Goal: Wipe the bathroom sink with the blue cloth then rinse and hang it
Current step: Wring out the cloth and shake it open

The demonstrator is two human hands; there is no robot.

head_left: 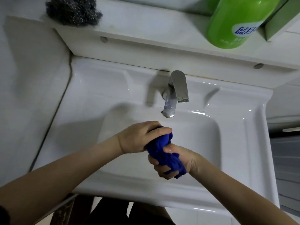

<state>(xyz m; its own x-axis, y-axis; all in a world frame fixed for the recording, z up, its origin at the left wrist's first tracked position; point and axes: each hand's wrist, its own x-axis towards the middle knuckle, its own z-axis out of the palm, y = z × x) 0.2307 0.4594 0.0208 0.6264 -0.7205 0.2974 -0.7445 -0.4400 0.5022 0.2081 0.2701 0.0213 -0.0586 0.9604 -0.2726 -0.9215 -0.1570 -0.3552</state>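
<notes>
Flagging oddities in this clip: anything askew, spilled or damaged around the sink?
Nothing stands out. Both hands, left hand and right hand, wring the blue cloth over the sink; the green bottle and steel scourer sit on the shelf.

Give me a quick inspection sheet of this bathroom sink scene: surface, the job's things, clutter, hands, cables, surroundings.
Surface: white sink, glossy; basin looks bare.
Job's things: blue cloth, bunched and twisted over the basin, below the faucet; no running water visible.
Clutter: steel wool pad and green bottle on the shelf above the sink.
Hands: left hand grips the cloth's upper end; right hand grips the lower end, apparently wringing.
Cables: nothing seen.
Surroundings: white wall at left; dark, blurred area at right, unclear.
</notes>
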